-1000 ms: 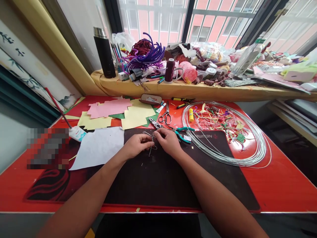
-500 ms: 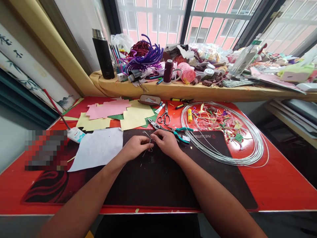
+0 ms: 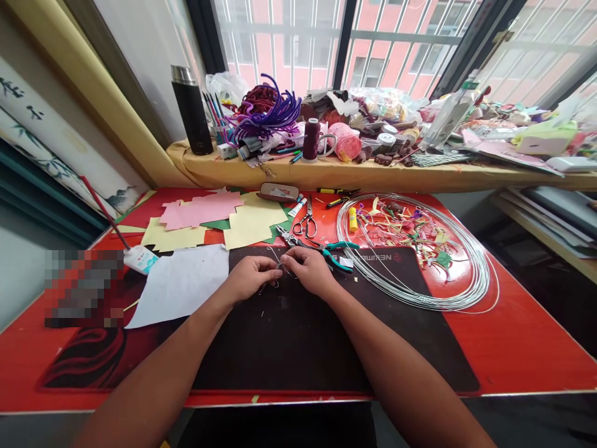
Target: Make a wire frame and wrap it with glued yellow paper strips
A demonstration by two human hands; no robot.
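Over the black mat (image 3: 289, 348), both hands meet at a small piece of bent wire (image 3: 275, 251). My left hand (image 3: 254, 277) pinches it between thumb and fingers, with wire loops showing below the fingertips. My right hand (image 3: 308, 269) grips the same wire from the other side, its fingers closed together. The exact shape of the piece is partly hidden by the fingertips. Just behind my right hand lie pliers with teal handles (image 3: 342, 255), and scissors (image 3: 305, 225) rest farther back.
A large coil of silver wire (image 3: 487, 280) surrounds colourful scraps (image 3: 415, 230) at the right. White paper (image 3: 181, 283), yellow sheets (image 3: 254, 224) and a pink sheet (image 3: 200, 208) lie left. A cluttered ledge (image 3: 280, 173) runs behind.
The view has shifted slightly. The hands remain together at the wire piece, which has turned a little between the fingers, and thin wire now shows beside the right fingertips.
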